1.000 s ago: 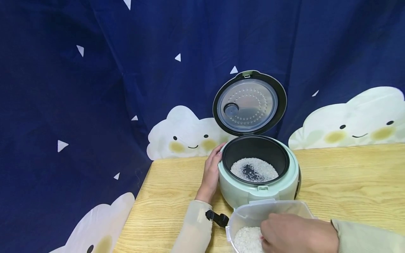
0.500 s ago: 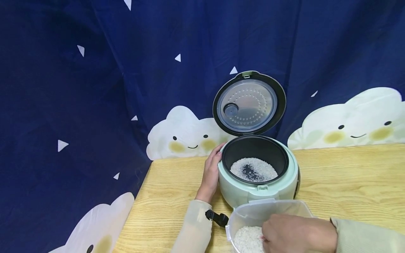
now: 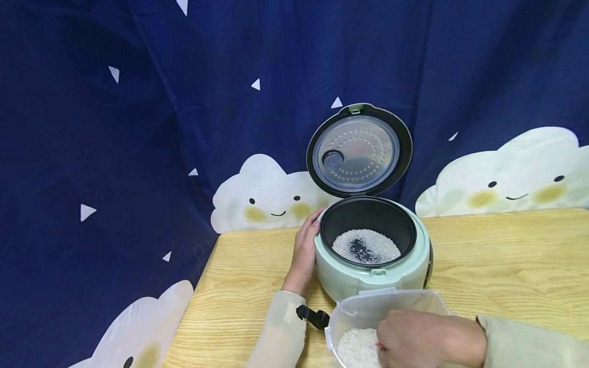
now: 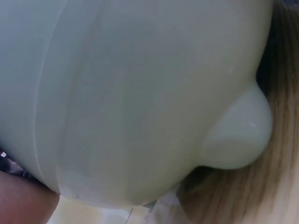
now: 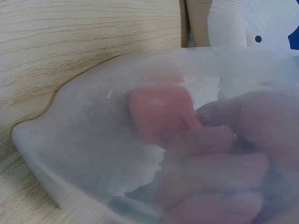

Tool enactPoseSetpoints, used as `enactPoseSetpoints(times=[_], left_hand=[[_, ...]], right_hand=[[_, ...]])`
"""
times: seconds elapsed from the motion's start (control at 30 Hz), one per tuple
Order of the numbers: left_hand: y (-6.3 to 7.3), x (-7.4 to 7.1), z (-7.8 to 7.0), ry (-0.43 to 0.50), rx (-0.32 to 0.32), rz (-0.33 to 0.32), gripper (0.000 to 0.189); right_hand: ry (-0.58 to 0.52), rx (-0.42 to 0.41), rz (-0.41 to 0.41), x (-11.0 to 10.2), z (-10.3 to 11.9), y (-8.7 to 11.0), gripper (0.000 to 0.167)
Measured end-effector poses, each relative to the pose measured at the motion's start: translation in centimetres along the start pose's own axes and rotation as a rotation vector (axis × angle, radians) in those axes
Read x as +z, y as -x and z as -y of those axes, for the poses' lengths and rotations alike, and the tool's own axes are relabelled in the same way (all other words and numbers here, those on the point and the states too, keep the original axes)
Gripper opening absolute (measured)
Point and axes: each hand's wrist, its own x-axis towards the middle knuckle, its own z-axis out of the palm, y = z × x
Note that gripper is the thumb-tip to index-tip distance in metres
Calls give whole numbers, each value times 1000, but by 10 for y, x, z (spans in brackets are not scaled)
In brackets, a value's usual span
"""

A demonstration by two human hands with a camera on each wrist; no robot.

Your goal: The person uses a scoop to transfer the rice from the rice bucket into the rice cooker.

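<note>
A pale green rice cooker (image 3: 329,278) stands on the table, its lid raised; white rice (image 3: 386,248) lies in the black inner pot, with a dark bare patch. My left hand (image 3: 303,258) rests with extended fingers against the cooker's left side. In front is a translucent plastic container (image 3: 354,310) partly filled with rice (image 3: 356,347). My right hand (image 3: 416,337) is down inside it, fingers curled around a pink scoop-like thing (image 5: 161,112), seen blurred through the container's wall in the right wrist view. The head view mostly hides that thing behind the hand.
The wooden table (image 3: 506,255) extends to both sides of the cooker. Behind it hangs a dark blue curtain (image 3: 257,41) with clouds, close to the raised lid (image 3: 359,153). A black strap device (image 3: 313,317) sits on the left wrist.
The whole head view has shifted slightly, so everything appears a little further left. Both hands keep their places at the cooker and in the container.
</note>
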Motion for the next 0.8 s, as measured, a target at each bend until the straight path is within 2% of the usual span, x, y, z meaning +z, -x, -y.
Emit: enactPoseSetpoints(times=[0.27,0.8], left_hand=[[1,0,-1,6,0,6,51],[0,0,1,9,-1,10,51]], right_hand=[[-13,70,30,1,0,-1,40],[-12,39,31,0,-1,-1,40]])
